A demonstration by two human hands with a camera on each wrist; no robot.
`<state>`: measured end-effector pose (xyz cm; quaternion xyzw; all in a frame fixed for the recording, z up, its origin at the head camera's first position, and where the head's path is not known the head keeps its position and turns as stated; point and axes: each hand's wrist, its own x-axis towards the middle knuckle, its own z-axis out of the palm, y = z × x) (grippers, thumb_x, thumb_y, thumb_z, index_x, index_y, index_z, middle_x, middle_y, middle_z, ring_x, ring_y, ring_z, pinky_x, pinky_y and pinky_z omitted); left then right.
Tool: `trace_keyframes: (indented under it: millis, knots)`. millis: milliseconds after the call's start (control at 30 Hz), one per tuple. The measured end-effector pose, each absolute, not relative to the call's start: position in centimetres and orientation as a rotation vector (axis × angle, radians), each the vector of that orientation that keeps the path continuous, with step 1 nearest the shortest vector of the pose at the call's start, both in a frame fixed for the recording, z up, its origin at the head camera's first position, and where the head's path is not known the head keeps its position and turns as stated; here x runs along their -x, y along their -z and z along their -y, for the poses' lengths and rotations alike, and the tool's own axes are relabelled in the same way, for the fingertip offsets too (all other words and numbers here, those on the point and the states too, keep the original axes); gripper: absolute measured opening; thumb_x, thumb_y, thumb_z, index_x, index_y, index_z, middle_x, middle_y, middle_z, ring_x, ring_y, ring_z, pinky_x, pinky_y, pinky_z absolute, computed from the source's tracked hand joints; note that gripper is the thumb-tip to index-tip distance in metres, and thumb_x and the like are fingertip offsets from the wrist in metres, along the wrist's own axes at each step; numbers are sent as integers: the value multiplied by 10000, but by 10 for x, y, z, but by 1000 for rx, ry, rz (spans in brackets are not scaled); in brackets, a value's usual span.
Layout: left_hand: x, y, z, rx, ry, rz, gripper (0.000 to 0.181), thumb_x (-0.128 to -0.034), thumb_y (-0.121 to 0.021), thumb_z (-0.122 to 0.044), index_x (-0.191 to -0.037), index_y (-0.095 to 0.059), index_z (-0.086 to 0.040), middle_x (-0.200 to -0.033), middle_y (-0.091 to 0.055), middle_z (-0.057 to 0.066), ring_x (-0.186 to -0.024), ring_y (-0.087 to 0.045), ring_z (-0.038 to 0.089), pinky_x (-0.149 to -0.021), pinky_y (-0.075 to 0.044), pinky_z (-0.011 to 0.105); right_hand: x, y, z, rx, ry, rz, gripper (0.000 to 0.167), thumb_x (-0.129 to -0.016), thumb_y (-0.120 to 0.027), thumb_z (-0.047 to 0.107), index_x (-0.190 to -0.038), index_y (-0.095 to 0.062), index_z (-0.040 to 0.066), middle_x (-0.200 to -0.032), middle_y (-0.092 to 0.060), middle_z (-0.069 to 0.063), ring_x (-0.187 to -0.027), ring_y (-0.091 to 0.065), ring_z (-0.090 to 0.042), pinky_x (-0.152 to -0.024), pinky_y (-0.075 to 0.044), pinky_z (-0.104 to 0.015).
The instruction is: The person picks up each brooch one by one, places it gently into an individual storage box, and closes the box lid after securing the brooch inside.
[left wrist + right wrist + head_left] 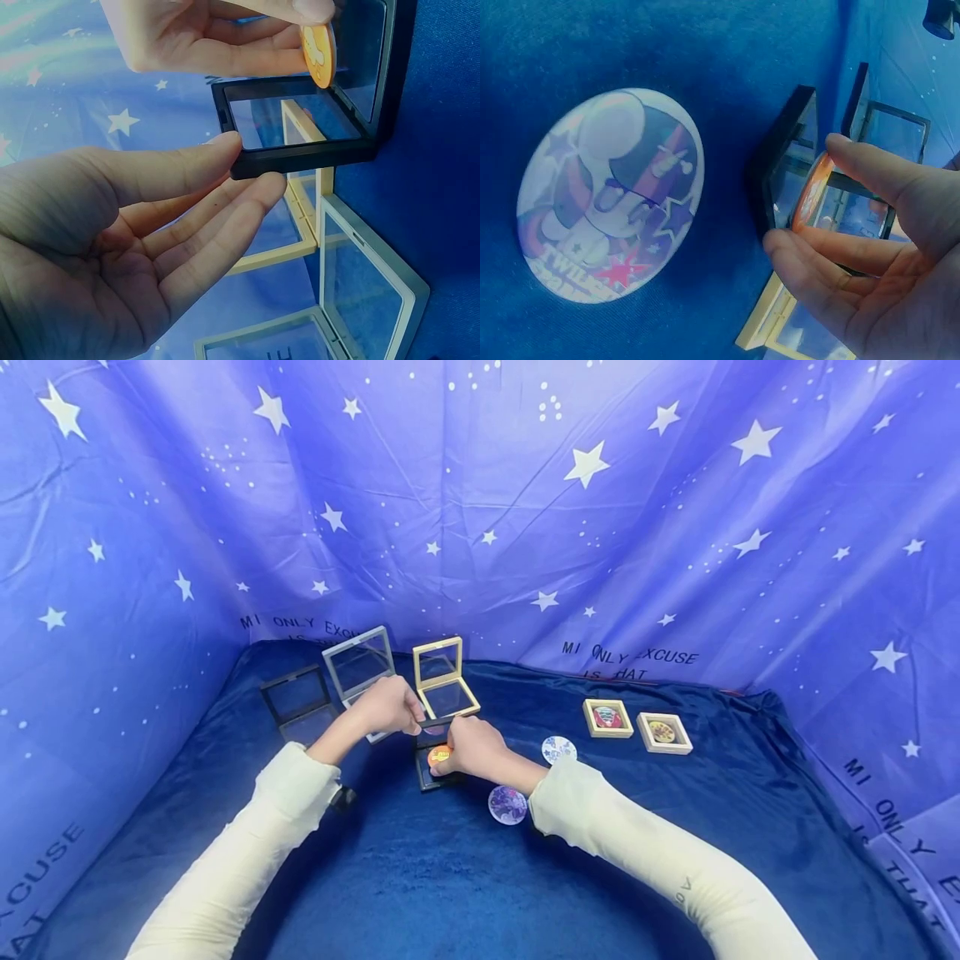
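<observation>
My left hand (386, 706) pinches the edge of the raised lid of a small black display frame (307, 160) between thumb and fingertips. The frame stands unfolded on the dark blue cloth, with clear film in both halves. Between thumb and fingers, my right hand (480, 747) holds an orange round badge (321, 56) by its rim, tilted on edge close to the frame's lower half. Whether the badge touches the film I cannot tell. Nearest the right wrist, a purple round badge (611, 195) with a cartoon unicorn lies on the cloth.
Behind the hands stand an unfolded yellow frame (437, 644) and a grey frame (333, 676), with a larger black frame (288, 676) at left. A white-and-blue badge (558, 749) lies beyond the right forearm. Two pale frames (611, 733) (667, 748) holding round pieces lie at right.
</observation>
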<state>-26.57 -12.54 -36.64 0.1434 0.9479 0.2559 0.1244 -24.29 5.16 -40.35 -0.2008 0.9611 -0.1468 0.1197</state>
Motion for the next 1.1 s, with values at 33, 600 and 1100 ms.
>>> trace_keyframes:
  millis: [33, 600, 1100]
  knots:
    - [265, 367, 125, -412, -751, -2761, 54, -835, -822, -82, -876, -809, -49, -848, -794, 60, -830, -732, 213, -856, -594, 395, 242, 405, -51, 585, 427, -2817, 511, -765, -897, 410, -539, -516, 154, -496, -399, 79, -487, -390, -104, -455, -321, -247]
    - [263, 366, 124, -405, -750, -2782, 56, -838, -822, -88, -877, -808, -51, -866, -796, 57, -854, -736, 221, -858, -594, 394, 239, 420, -53, 630, 642, -2827, 274, -733, -929, 266, -798, -751, 68, -665, -641, 24, -598, -523, -122, -553, -425, -249]
    - [261, 371, 127, -415, -799, -2822, 48, -829, -826, -68, -870, -809, -49, -838, -793, 68, -807, -738, 209, -819, -601, 390, 235, 430, -55, 674, 754, -2833, 273, -750, -920, 241, -887, -791, 43, -738, -660, -7, -676, -533, -125, -612, -453, -257]
